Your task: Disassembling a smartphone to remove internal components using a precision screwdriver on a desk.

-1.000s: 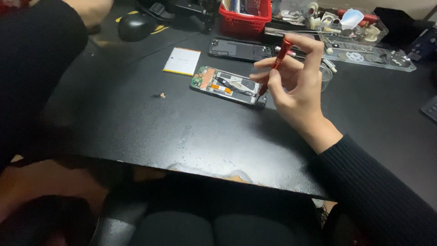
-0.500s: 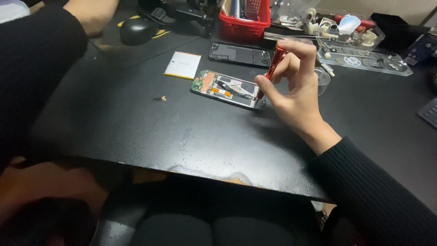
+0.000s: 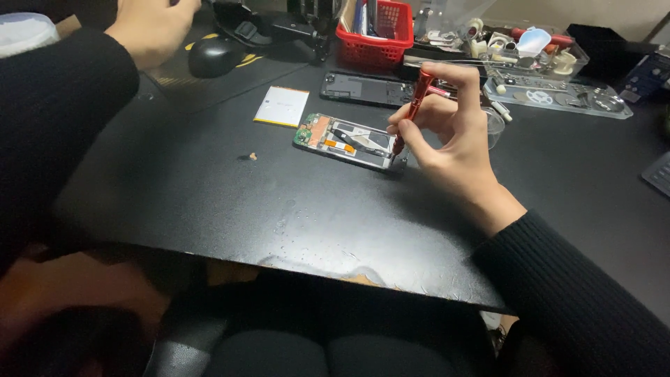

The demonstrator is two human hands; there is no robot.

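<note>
Screwdriver tip down on the opened phone's corner.
The right hand point(image 3: 457, 146) pinched the red screwdriver point(image 3: 412, 112) upright over the opened smartphone point(image 3: 347, 142) mid-table; the left hand point(image 3: 150, 28), grip unclear, reached past the black mouse point(image 3: 213, 56).

free: near desk point(image 3: 209, 202) bare | blocked: far edge, red basket point(image 3: 380, 31), parts tray point(image 3: 558, 94)

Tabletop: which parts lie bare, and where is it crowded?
Bare: the near table between its front edge and the opened phone, besides a tiny speck. Crowded: the far edge, with red basket, clear tray, mouse.
</note>
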